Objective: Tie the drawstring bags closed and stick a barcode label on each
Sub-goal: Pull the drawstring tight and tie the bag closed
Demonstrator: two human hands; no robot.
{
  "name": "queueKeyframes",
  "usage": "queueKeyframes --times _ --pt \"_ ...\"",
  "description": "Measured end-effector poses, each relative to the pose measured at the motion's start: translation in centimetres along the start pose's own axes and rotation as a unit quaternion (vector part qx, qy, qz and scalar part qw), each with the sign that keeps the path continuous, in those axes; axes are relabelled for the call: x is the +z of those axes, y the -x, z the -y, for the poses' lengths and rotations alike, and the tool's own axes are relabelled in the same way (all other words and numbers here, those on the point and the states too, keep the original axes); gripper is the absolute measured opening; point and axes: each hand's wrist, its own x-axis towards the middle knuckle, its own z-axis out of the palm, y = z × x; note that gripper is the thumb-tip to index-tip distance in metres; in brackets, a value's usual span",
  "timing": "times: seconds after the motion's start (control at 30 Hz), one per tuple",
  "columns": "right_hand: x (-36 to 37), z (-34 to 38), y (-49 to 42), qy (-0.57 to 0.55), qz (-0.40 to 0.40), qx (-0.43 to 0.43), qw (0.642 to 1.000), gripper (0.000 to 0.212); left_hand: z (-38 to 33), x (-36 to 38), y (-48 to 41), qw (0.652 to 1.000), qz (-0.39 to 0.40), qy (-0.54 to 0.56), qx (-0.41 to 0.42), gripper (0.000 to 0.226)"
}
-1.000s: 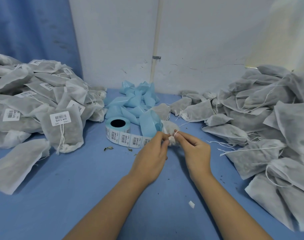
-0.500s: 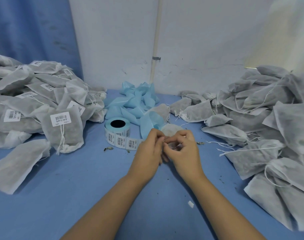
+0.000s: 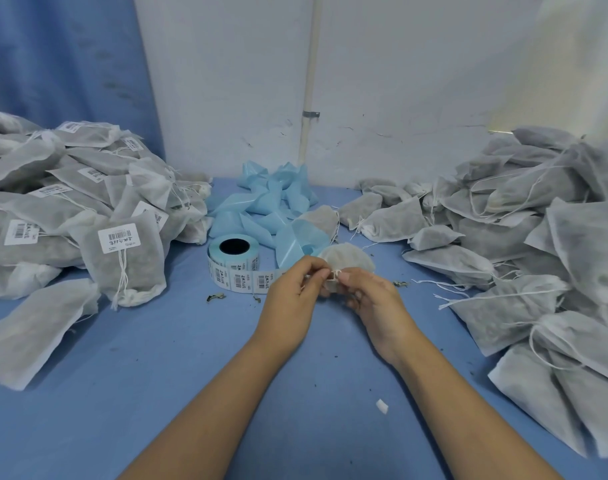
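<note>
Tying step, trainee asks: where is the work?

Instructor: The small grey-white non-woven drawstring bag (image 3: 351, 259) is held between both hands over the blue counter (image 3: 191, 358), near the roll of barcode labels (image 3: 234, 261). The left hand (image 3: 295, 289) and right hand (image 3: 373, 301) each pinch the thin white cord (image 3: 335, 273) with curled fingers.

Trainee: Procedure?

Instructor: Pull both ends evenly. Seat the knot against the gathered neck. Avoid tearing the fabric.

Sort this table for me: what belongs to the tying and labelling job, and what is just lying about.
Job: left hand and right hand pinching the drawstring of a bag; label roll; unlabelled bags, right; labelled bags, left.
Lying about: spent blue backing strip; leaf crumbs; white scrap.
</note>
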Motion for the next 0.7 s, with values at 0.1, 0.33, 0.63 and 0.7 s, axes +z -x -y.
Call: queueKeyframes --times 0.1,0.33,0.63,0.7 --pt "0.1 0.0 0.0 -0.037 -0.037 -0.009 0.999 0.011 -0.1 0.0 -0.1 1.000 -0.008 0.000 -0.005 0.015" --pt "-0.1 0.0 0.0 -0.078 -0.053 -0.018 0.995 0.021 0.3 -0.2 -0.3 0.999 -0.028 -0.013 -0.014 0.019" --pt "0.5 0.0 -0.1 -0.236 -0.047 0.053 0.969 0.012 0.2 -0.2 -0.5 0.998 -0.037 0.025 -0.034 0.015" --pt "1.0 -0.1 0.0 -0.229 -0.031 0.070 0.970 0.010 0.2 -0.2 -0.5 0.996 -0.058 0.045 -0.042 0.013"
